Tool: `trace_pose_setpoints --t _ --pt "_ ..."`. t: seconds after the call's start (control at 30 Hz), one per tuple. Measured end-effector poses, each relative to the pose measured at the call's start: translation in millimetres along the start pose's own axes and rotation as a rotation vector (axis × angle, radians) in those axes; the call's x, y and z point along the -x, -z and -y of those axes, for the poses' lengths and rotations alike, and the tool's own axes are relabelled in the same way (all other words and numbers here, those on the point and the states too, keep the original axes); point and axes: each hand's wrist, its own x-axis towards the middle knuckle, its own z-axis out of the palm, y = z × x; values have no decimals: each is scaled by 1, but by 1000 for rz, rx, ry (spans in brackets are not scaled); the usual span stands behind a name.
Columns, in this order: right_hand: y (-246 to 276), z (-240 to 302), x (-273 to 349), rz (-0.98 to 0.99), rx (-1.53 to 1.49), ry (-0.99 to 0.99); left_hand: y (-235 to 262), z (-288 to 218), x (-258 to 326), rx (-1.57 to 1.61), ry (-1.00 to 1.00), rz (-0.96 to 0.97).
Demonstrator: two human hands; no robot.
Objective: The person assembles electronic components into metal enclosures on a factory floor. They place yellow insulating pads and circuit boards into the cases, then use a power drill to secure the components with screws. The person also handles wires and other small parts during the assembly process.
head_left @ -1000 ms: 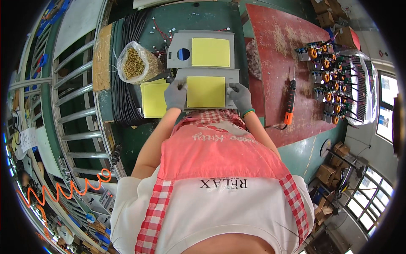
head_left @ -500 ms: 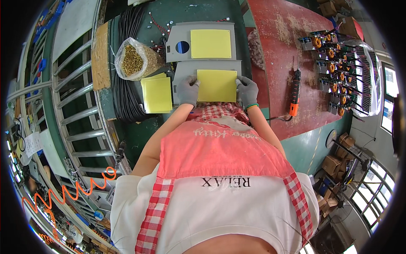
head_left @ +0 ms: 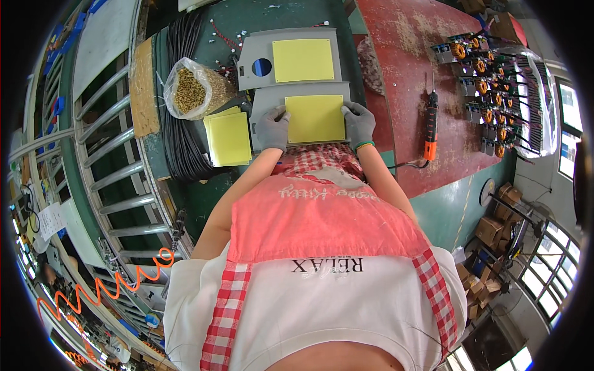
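Observation:
A yellow rectangular sheet [head_left: 315,119] lies over the nearer grey metal panel [head_left: 266,94], in front of my body. Its left edge is pinched by my gloved left hand [head_left: 272,128], thumb along the margin. On the opposite edge, my gloved right hand [head_left: 360,123] grips with bent fingers; some fingertips are hidden. Just beyond, a second grey panel [head_left: 250,48] with a round hole carries another yellow sheet [head_left: 303,60] lying flat. To the left of my left hand rests a small fanned stack of yellow sheets [head_left: 229,139].
An open plastic bag of small brass-coloured parts [head_left: 190,93] stands at left beside a black cable bundle [head_left: 183,139]. On the red board [head_left: 402,37] to the right lie an orange-and-black electric screwdriver [head_left: 431,127] and several circuit boards with copper coils [head_left: 482,80].
The whole view has shifted slightly, moving the panels up and left in the picture. Both hands keep hold of the yellow sheet, which stays almost in place on the nearer panel.

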Motion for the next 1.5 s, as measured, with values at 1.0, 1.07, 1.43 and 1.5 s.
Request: trace_pose_setpoints --t 1.0,1.07,1.43,1.5 --pt "52 22 -39 161 -333 -129 16 11 -17 246 71 172" --pt "98 49 -81 53 -224 33 33 21 -24 339 78 150" --pt "280 206 -311 -505 128 465 77 5 20 457 158 1" --pt "284 198 -321 -392 259 450 64 -6 24 424 141 17"
